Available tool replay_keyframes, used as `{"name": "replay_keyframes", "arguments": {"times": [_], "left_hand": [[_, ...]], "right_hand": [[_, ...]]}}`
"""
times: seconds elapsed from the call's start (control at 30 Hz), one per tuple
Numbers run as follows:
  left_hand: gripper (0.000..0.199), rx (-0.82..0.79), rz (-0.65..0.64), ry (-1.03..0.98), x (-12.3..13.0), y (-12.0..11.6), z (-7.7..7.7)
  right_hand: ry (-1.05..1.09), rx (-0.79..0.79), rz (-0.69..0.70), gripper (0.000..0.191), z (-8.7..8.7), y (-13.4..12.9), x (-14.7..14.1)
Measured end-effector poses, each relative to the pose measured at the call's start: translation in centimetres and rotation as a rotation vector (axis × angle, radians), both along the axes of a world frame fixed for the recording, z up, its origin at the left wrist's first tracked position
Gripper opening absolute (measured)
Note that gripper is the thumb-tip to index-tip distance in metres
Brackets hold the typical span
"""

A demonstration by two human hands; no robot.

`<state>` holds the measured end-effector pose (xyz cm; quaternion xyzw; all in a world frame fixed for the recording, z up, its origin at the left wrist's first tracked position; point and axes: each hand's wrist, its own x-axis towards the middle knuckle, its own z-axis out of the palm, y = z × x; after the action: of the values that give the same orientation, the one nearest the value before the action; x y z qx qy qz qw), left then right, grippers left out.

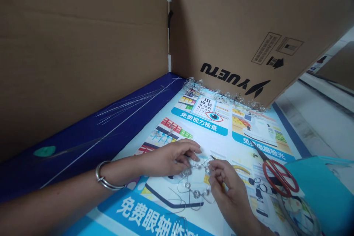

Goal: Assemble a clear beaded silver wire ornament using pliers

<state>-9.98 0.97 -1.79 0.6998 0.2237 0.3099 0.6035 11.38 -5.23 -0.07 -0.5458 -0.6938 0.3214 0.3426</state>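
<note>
A clear beaded wire (193,188) lies flat on a printed poster (199,125), its round beads strung along thin silver strands in a rough open shape, with loose ends curling toward the near edge. The right hand (224,188) comes up from below, its fingertips (212,166) pinched together on the wire beside a bead. The left hand (168,158), arm reaching in from the left with a silver bangle (106,176) at the wrist, curves over the piece with its fingers bent; whether they grip it, I cannot tell. Red-handled scissors (279,177) lie off to the right, and a tangled strip of similar beads (221,94) runs along the foot of a cardboard panel (243,33).
</note>
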Motion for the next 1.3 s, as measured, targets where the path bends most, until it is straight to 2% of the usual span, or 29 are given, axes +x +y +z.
{"name": "replay_keyframes", "arguments": {"times": [0.13, 0.27, 0.47, 0.7, 0.8, 1.0, 1.3], "left_hand": [[0.051, 0.054, 0.048, 0.072, -0.1, 0.0, -0.1], [0.049, -0.01, 0.082, 0.173, -0.4, 0.1, -0.2], [0.041, -0.089, 0.049, 0.199, -0.6, 0.2, 0.0], [0.032, -0.114, 0.001, 0.276, -0.9, 0.3, 1.6], [0.033, -0.112, -0.06, 0.296, -1.1, 0.2, 1.8], [0.041, -0.051, -0.096, 0.344, -1.4, 0.4, 1.3], [0.04, -0.194, -0.105, 0.207, -1.1, 0.7, 0.6]], "right_hand": [[0.034, -0.026, 0.003, 0.024, 0.0, 0.1, 0.0], [0.077, -0.076, -0.012, 0.025, -0.3, 0.0, 0.1], [0.105, -0.125, -0.024, 0.024, -0.5, 0.0, 0.1], [0.187, -0.184, -0.062, 0.026, -0.3, -0.1, -0.1], [0.211, -0.203, -0.069, 0.027, 0.0, -0.1, -0.3], [0.215, -0.228, -0.077, 0.026, 0.3, 0.0, -0.6], [0.209, -0.247, -0.046, 0.026, 0.0, 0.2, -0.4]]}}
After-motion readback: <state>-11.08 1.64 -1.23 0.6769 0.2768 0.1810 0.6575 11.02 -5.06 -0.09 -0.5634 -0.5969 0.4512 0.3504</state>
